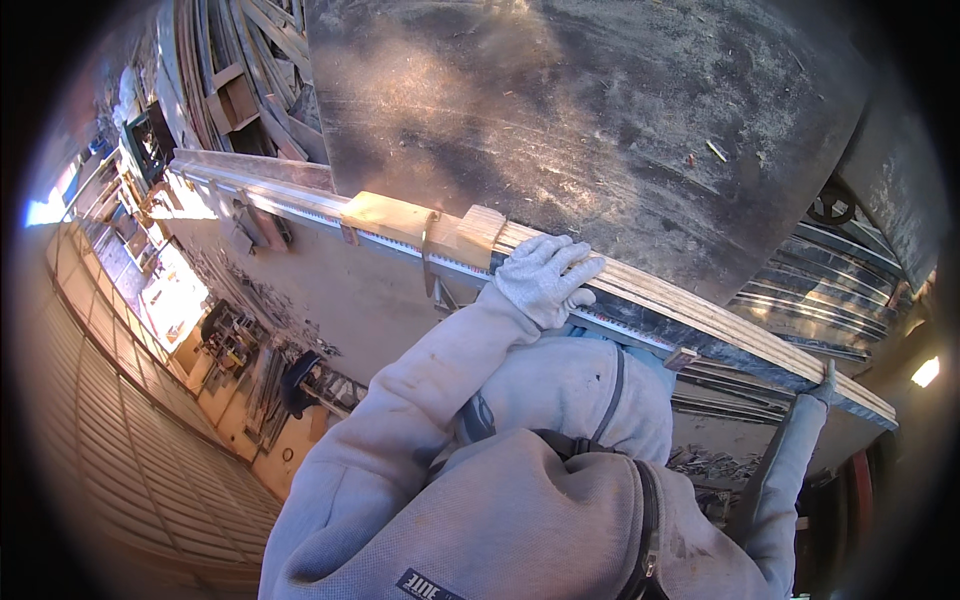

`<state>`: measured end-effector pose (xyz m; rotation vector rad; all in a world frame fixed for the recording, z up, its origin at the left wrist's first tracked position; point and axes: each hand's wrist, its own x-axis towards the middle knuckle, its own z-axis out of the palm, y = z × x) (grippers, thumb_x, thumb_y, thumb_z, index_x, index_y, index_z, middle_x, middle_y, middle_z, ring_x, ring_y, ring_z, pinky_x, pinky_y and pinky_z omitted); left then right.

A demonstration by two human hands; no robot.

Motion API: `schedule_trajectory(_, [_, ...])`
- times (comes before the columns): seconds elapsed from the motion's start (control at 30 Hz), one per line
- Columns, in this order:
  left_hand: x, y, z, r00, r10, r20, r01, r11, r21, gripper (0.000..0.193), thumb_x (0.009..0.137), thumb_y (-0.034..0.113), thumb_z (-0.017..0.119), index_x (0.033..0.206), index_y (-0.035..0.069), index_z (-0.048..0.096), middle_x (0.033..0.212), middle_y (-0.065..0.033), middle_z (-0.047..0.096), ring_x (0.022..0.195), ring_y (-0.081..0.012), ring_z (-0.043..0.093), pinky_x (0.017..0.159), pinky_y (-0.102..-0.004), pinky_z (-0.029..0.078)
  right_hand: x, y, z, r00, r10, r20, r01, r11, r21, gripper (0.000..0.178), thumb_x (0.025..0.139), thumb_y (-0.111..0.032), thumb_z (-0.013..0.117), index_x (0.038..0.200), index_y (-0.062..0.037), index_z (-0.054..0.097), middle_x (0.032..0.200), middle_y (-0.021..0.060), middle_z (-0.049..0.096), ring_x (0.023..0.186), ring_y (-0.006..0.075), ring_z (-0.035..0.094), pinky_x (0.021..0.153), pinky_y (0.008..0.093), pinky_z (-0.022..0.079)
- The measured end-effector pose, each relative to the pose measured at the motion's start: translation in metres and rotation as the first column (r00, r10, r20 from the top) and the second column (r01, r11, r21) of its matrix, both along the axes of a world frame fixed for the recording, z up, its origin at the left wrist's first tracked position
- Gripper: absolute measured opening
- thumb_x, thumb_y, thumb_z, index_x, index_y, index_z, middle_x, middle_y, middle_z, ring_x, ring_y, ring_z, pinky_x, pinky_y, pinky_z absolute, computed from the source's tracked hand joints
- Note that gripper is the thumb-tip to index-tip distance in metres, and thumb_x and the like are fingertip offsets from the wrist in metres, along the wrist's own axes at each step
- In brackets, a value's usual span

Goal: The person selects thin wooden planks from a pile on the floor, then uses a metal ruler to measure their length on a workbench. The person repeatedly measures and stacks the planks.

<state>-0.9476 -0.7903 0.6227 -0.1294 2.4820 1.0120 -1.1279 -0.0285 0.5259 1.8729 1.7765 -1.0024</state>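
Note:
A long stack of pale wooden boards (690, 300), dark along the near side, slants across in front of me from the middle to the right. My left hand (545, 280), in a whitish work glove, grips the stack near its left end, fingers over the top and thumb on the near side. Farther right, my right hand (824, 388) holds the boards close to their other end; its thumb shows on top and the other fingers are hidden. Just left of the stack, a thin curved metal piece (430, 255) stands beside a yellowish wooden block (388, 216).
A dusty dark tabletop (600, 130) lies beyond the boards. A rail with a measuring scale (290, 206) runs along its near edge. Wood offcuts (250, 75) are heaped at the far left, and dark strips (820, 290) are stacked at right. Debris (280, 310) litters the floor.

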Motion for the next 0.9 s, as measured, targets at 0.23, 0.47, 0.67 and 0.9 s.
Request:
schedule_trajectory(0.23, [0.003, 0.003, -0.002, 1.0, -0.01, 0.025, 0.011, 1.0, -0.016, 0.049, 0.091, 0.04, 0.075, 0.135, 0.018, 0.069, 0.13, -0.0093, 0.07, 0.124, -0.0324, 0.064, 0.11, -0.0498, 0.047, -0.004, -0.035, 0.018, 0.998, -0.064, 0.003, 0.064, 0.998, -0.026, 0.063, 0.09, -0.044, 0.079, 0.139, -0.0059, 0.065, 0.136, 0.0168, 0.069, 0.121, 0.0375, 0.065, 0.112, 0.0547, 0.05])
schedule_trajectory(0.47, [0.004, 0.011, 0.003, 0.999, -0.031, 0.011, 0.032, 0.993, -0.112, 0.045, 0.093, 0.037, 0.074, 0.134, 0.019, 0.071, 0.13, -0.0093, 0.07, 0.123, -0.0324, 0.063, 0.113, -0.0514, 0.043, -0.003, -0.025, 0.02, 0.997, -0.075, 0.016, 0.076, 0.996, -0.041, 0.044, 0.091, -0.034, 0.079, 0.121, -0.0032, 0.07, 0.117, 0.0195, 0.075, 0.103, 0.0363, 0.073, 0.098, 0.0508, 0.061])
schedule_trajectory(0.67, [0.004, 0.025, -0.005, 0.994, -0.064, -0.091, 0.038, 0.963, -0.266, 0.045, 0.097, 0.047, 0.066, 0.13, 0.017, 0.073, 0.125, -0.0081, 0.073, 0.118, -0.0322, 0.065, 0.11, -0.0514, 0.044, 0.002, -0.006, -0.004, 0.995, -0.072, -0.065, 0.061, 0.985, -0.163, 0.046, 0.089, -0.037, 0.079, 0.12, -0.004, 0.072, 0.117, 0.0161, 0.076, 0.103, 0.0329, 0.071, 0.099, 0.0474, 0.056])
schedule_trajectory(0.9, [0.003, 0.036, -0.021, 0.987, -0.072, -0.146, 0.016, 0.935, -0.353, 0.037, 0.099, 0.046, 0.063, 0.122, 0.019, 0.074, 0.119, -0.0071, 0.073, 0.112, -0.0336, 0.067, 0.101, -0.0543, 0.048, -0.02, -0.013, -0.027, 0.999, 0.017, -0.049, -0.012, 0.995, 0.1, 0.034, 0.093, -0.033, 0.072, 0.113, -0.0052, 0.072, 0.104, 0.0154, 0.075, 0.087, 0.0329, 0.069, 0.086, 0.0467, 0.056])
